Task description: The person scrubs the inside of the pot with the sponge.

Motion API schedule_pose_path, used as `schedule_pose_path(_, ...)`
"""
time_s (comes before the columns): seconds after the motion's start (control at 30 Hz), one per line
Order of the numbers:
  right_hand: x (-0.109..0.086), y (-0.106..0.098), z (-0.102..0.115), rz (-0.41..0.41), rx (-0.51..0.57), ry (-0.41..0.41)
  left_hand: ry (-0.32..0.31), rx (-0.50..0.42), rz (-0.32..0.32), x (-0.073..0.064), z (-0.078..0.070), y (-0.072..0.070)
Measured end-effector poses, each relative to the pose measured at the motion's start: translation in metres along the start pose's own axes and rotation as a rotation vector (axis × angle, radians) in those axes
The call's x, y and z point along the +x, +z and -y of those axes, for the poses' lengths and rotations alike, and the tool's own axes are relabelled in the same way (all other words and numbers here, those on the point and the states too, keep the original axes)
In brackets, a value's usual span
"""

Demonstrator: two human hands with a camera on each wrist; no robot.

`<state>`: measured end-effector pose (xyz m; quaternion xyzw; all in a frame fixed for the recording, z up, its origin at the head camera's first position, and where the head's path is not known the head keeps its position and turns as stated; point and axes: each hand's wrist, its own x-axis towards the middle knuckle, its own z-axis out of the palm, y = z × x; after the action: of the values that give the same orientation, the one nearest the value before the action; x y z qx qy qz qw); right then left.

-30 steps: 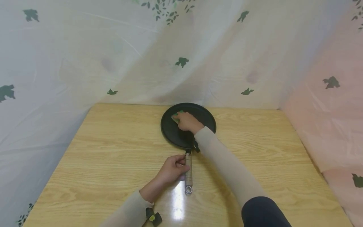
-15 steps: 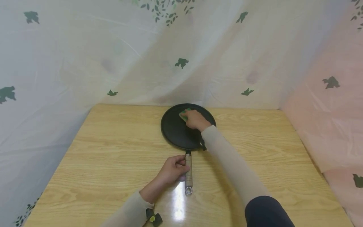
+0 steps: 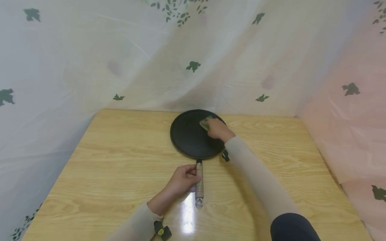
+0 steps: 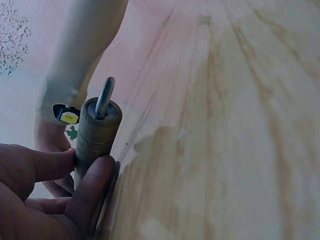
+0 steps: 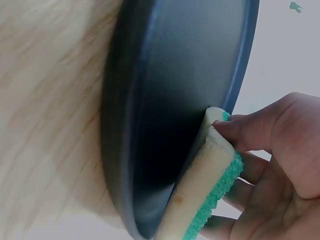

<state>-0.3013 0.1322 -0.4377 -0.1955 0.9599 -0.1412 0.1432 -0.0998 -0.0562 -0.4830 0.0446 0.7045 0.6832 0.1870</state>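
Note:
A round black frying pan [image 3: 193,137] lies flat near the table's back edge, its wood-look handle [image 3: 199,184] pointing toward me. My left hand [image 3: 182,180] pinches that handle between thumb and fingers; the left wrist view shows the handle [image 4: 97,135] with a metal ring at its end. My right hand [image 3: 217,129] holds a sponge [image 3: 205,124] on the right part of the pan's surface. In the right wrist view the sponge [image 5: 200,190] shows a cream side toward the pan and a rough green side toward the fingers. It is bent under the thumb.
The pale wood-grain table [image 3: 120,160] reaches to a hanging curtain [image 3: 144,67] with green bird and leaf prints, which rises right behind the pan. A pinkish curtain [image 3: 346,117] borders the table on the right.
My right hand has slid the sponge rightward across the pan, from left of its middle to the right part. My left hand keeps its hold on the handle, and the pan stays in place.

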Motion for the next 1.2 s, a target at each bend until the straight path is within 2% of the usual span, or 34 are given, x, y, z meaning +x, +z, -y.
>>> schedule_pose_path(0.4, -0.036, -0.003, -0.005, 0.001, -0.013, 0.003, 0.004, -0.024, -0.006, 0.002, 0.001, 0.0)
schedule_pose_path(0.77, -0.067, 0.012, -0.004, -0.02, -0.024, -0.009, 0.01, -0.025, 0.0, 0.002, 0.002, 0.001)
schedule_pose_path(0.97, -0.087, 0.019, 0.007, -0.04, -0.056, -0.047, 0.004, -0.013, -0.002, 0.0, 0.001, 0.0)
schedule_pose_path(1.07, -0.092, 0.025, 0.012, -0.05, -0.096, -0.065, -0.001, -0.003, -0.007, -0.001, 0.0, 0.0)
schedule_pose_path(1.2, -0.096, 0.031, 0.02, -0.047, -0.09, -0.067, 0.005, 0.006, -0.008, -0.002, 0.0, 0.0)
